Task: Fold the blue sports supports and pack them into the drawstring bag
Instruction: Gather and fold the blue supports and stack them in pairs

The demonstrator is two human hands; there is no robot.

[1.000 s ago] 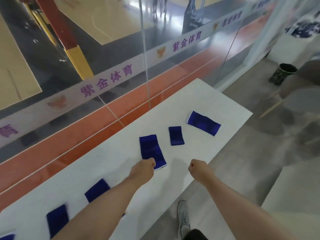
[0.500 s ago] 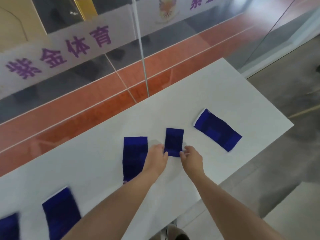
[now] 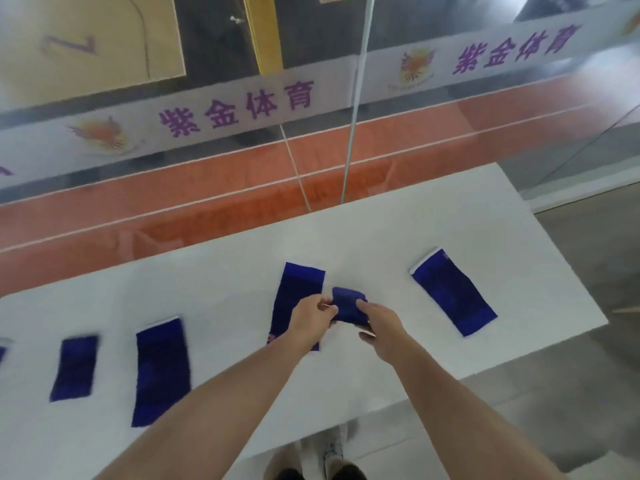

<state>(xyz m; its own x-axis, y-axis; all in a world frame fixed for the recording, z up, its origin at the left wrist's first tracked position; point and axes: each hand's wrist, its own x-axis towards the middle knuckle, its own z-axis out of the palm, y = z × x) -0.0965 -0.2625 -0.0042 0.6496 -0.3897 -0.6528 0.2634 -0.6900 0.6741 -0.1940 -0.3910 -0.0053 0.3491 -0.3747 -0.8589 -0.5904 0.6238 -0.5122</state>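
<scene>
Both hands hold a small blue support (image 3: 346, 304) just above the white table (image 3: 398, 237). My left hand (image 3: 311, 318) pinches its left edge and my right hand (image 3: 382, 323) grips its right side. A longer blue support (image 3: 299, 292) lies flat under and behind my left hand. Another long support (image 3: 452, 291) lies slanted at the right. Two more supports lie to the left, one long (image 3: 161, 370) and one short (image 3: 74, 367). No drawstring bag is in view.
A glass wall (image 3: 242, 116) with purple lettering runs along the table's far edge. The table's right end (image 3: 568, 271) drops to a grey floor. My shoes (image 3: 322, 459) show below the near edge.
The small support has been lifted off the table between both hands. The view has tilted down and swung left, bringing more supports on the left into sight.
</scene>
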